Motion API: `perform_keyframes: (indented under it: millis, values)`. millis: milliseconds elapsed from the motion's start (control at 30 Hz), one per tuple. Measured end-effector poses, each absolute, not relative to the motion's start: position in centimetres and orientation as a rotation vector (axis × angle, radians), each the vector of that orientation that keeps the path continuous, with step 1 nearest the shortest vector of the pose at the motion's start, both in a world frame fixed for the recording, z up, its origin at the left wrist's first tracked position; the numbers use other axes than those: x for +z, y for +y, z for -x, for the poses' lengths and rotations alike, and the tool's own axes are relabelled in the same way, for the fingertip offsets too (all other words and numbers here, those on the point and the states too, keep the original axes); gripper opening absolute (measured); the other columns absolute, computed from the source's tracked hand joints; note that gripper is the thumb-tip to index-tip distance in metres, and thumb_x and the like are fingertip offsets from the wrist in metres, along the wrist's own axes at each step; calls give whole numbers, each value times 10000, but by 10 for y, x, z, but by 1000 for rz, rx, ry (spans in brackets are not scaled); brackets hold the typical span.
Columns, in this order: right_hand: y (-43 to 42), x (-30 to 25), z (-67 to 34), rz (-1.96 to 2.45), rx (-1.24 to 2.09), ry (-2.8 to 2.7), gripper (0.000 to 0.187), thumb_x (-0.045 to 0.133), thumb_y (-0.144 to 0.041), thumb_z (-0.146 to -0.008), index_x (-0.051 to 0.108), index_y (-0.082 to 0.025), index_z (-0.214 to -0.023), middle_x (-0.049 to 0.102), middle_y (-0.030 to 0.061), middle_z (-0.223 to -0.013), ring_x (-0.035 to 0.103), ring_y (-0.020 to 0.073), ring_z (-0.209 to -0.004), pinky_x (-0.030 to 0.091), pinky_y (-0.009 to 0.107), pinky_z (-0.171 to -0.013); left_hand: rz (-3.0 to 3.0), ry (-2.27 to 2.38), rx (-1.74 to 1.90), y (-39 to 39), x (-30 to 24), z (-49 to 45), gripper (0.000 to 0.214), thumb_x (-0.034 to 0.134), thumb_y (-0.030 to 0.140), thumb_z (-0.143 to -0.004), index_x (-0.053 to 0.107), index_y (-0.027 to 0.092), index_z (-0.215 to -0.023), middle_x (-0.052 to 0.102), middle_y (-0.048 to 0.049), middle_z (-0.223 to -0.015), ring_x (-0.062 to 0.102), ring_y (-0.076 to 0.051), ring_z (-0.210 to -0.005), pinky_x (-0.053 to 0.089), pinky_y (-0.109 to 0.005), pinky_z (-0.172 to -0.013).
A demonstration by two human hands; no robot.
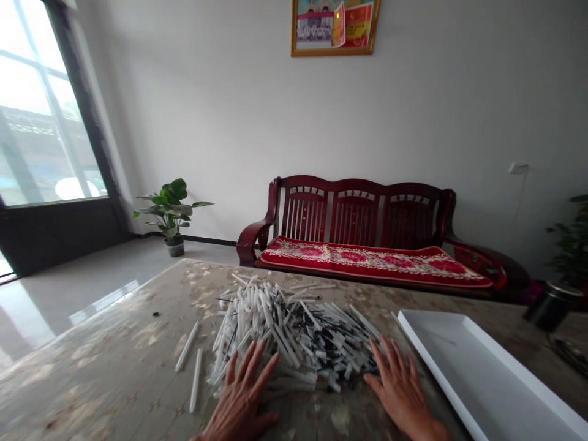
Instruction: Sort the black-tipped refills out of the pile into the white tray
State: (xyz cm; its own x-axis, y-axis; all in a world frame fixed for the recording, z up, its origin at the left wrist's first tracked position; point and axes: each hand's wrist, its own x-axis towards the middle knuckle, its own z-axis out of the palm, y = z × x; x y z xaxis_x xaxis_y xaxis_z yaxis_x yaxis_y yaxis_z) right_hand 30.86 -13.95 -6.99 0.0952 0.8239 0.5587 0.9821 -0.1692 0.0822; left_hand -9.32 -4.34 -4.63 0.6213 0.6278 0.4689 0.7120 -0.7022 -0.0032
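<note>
A large heap of white plastic tubes with black inner parts (289,331) lies on the patterned tabletop (114,355), possibly pen parts. My left hand (241,392) rests on the table, its spread fingers against the heap's near left side. My right hand (399,392) lies flat with spread fingers at the heap's near right edge, holding nothing. Two loose white tubes (187,346) (196,380) lie apart from the heap, to the left of my left hand.
A shallow white rectangular tray (482,380) sits on the table just right of my right hand. A small dark speck (156,313) lies on the tabletop. Beyond the table are a red wooden bench (362,214), a potted plant (169,214), and a dark cylindrical container (551,306).
</note>
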Motion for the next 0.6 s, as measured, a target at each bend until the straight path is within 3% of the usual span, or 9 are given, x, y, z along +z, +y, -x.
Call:
perform_keyframes:
  millis: [267, 367, 467, 600]
  values:
    - [-111, -48, -325, 2171, -568, -1797, 506, 408, -454, -957, 543, -250, -1400, 528, 117, -1467, 461, 338, -1358, 342, 578, -1099, 2734, -979, -603, -8, -15, 69, 909, 664, 549, -836, 157, 382, -1573, 275, -66, -1645, 313, -372, -1455, 179, -599, -1203]
    - [-125, -58, -335, 2208, -601, -1689, 576, 376, -523, -953, 521, -213, -1416, 535, 156, -1446, 472, 367, -1341, 388, 570, -1058, 2793, -971, -568, -24, -17, 62, 976, 722, 567, -777, 169, 406, -1566, 250, -70, -1653, 298, -391, -1460, 151, -637, -1194]
    - [-144, -76, -342, 2277, -567, -1604, 654, 361, -597, -928, 477, -214, -1446, 523, 173, -1445, 480, 402, -1328, 402, 597, -1024, 2927, -850, -510, -47, -22, 49, 1103, 735, 701, -664, 176, 402, -1566, 201, -102, -1665, 265, -422, -1470, 131, -678, -1176]
    - [-148, -85, -336, 2288, -568, -1610, 639, 423, -555, -899, 506, -187, -1415, 541, 199, -1421, 486, 424, -1316, 363, 621, -1039, 2978, -879, -501, -59, -22, 24, 1043, 716, 676, -712, 184, 399, -1565, 200, -106, -1664, 248, -409, -1482, 129, -677, -1176]
